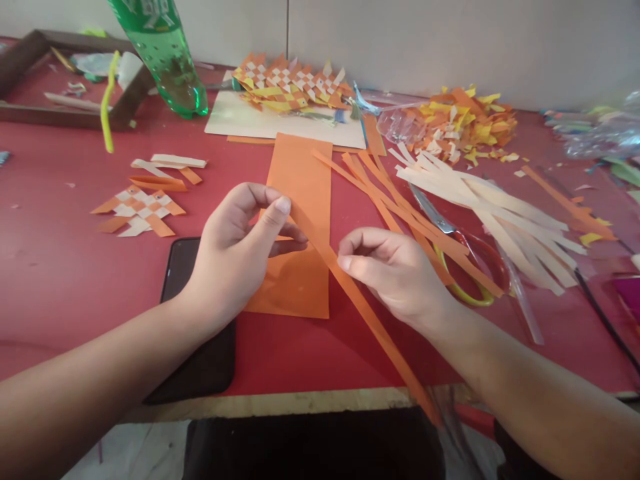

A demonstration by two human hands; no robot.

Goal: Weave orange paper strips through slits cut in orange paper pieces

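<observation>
A long orange paper strip (367, 310) runs slantwise between my hands, its lower end hanging past the table's front edge. My left hand (245, 243) pinches its upper end between thumb and fingers. Further down, my right hand (393, 267) is closed on the same strip with thumb and forefinger. Beneath them lies a wide orange paper sheet (305, 200) on the red table. Loose orange strips (400, 200) and a fan of cream strips (500, 207) lie to the right, partly over scissors (475, 267) with red and yellow handles.
A black phone (200, 360) lies under my left forearm. Woven paper fish (140, 210) rest at left, more (290, 87) on a white sheet (225, 113) at the back. A green bottle (170, 67), dark frame (60, 120) and scrap pile (465, 123) stand along the back.
</observation>
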